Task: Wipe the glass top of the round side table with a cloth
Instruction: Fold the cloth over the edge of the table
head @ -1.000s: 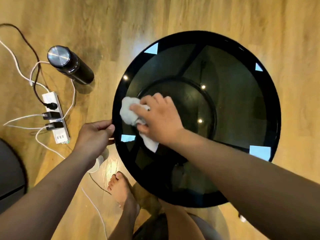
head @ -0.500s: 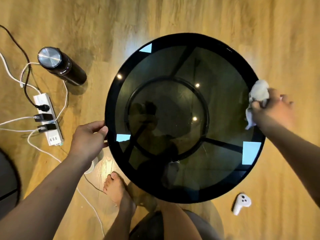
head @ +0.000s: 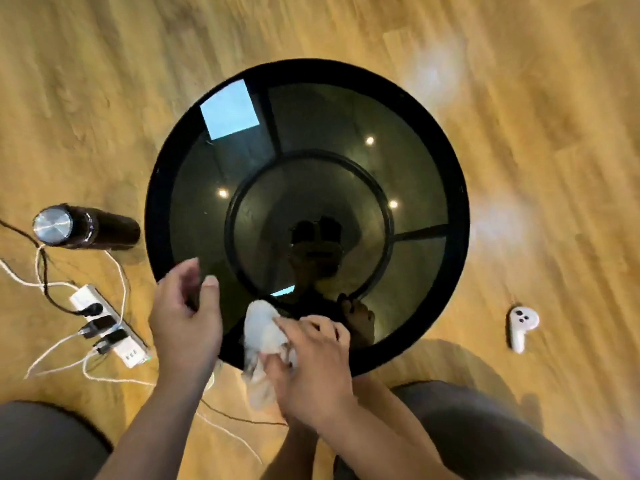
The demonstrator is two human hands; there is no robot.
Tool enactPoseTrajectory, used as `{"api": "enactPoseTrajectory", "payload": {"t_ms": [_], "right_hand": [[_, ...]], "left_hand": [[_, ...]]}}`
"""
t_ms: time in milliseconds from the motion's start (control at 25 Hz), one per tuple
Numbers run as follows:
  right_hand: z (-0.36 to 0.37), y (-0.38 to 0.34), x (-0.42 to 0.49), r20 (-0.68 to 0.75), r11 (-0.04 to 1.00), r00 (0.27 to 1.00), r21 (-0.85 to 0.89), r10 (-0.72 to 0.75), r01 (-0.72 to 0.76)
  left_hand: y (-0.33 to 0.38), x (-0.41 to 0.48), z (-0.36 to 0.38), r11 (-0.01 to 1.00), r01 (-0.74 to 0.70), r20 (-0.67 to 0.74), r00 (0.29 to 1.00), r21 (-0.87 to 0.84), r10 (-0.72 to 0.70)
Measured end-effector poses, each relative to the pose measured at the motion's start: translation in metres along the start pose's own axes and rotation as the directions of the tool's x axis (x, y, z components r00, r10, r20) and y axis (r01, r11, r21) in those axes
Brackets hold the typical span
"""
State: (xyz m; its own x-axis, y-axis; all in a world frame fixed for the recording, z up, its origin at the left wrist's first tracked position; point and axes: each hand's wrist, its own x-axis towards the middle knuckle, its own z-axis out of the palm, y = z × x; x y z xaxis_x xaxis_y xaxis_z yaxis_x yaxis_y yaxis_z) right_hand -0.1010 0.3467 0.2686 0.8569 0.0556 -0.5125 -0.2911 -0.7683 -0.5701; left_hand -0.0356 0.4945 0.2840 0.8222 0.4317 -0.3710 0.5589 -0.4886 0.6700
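The right hand (head: pixel 311 372) is pressing a white cloth (head: pixel 265 344) onto the near edge of the round glass desk (head: pixel 346 109), with its fingers closed around the bunched cloth. The left hand (head: pixel 185 317) is holding the rim just beside it, fingers curled loosely over the edge to keep the desk from moving. The dark glass is looking shiny and is showing bright lights, so I think much of the wiping is done. I cannot tell if any spots are left. A dark bottle (head: pixel 86 226), a power strip (head: pixel 107 327) and a white controller (head: pixel 521 327) are lying on the wooden floor.
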Motion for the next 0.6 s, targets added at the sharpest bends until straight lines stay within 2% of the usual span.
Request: {"api": "enactPoseTrajectory", "payload": {"t_ms": [40,80,120,160,200,240,280,320,400,440,520,600], "right_hand": [[-0.013,0.002,0.004,-0.029,0.97,0.991,0.21,0.133,-0.124],[-0.032,0.009,0.006,0.008,0.856,0.97,0.469,0.243,-0.219],[-0.053,0.023,0.007,0.06,0.673,0.951,0.694,0.302,-0.258],[-0.073,0.043,0.004,0.075,0.482,0.933,0.84,0.352,-0.249],[-0.092,0.066,-0.001,0.076,0.295,0.909,0.932,0.409,-0.211],[-0.111,0.094,-0.008,0.058,0.125,0.877,0.983,0.476,-0.133],[-0.126,0.12,-0.016,0.037,-0.01,0.845,0.999,0.533,-0.037],[-0.141,0.145,-0.026,0.002,-0.099,0.827,0.993,0.562,0.065],[-0.167,0.192,-0.044,-0.052,-0.228,0.814,0.948,0.578,0.222],[-0.174,0.216,-0.051,-0.065,-0.248,0.809,0.935,0.584,0.255],[-0.18,0.268,-0.058,-0.053,-0.189,0.747,0.953,0.662,0.235],[-0.17,0.316,-0.051,-0.018,-0.136,0.659,0.974,0.752,0.181]], "left_hand": [[0.019,-0.01,0.01,0.994,0.032,0.208,0.978,-0.107,-0.009],[0.041,-0.021,0.023,0.977,0.125,0.444,0.895,-0.171,-0.037],[0.06,-0.031,0.038,0.972,0.18,0.647,0.761,-0.148,-0.043],[0.077,-0.039,0.055,0.987,0.139,0.781,0.624,-0.079,-0.026],[0.093,-0.047,0.076,0.997,0.066,0.857,0.516,-0.036,-0.003],[0.108,-0.055,0.099,1.0,-0.002,0.893,0.449,-0.02,0.019],[0.122,-0.063,0.121,0.999,-0.027,0.912,0.408,-0.035,0.044],[0.134,-0.071,0.144,0.997,-0.053,0.922,0.381,-0.057,0.073],[0.155,-0.097,0.196,0.983,-0.166,0.924,0.361,-0.073,0.13],[0.16,-0.11,0.222,0.974,-0.216,0.924,0.355,-0.07,0.145],[0.162,-0.136,0.278,0.942,-0.335,0.923,0.362,-0.004,0.133],[0.151,-0.153,0.333,0.909,-0.408,0.896,0.429,0.08,0.114]]}}
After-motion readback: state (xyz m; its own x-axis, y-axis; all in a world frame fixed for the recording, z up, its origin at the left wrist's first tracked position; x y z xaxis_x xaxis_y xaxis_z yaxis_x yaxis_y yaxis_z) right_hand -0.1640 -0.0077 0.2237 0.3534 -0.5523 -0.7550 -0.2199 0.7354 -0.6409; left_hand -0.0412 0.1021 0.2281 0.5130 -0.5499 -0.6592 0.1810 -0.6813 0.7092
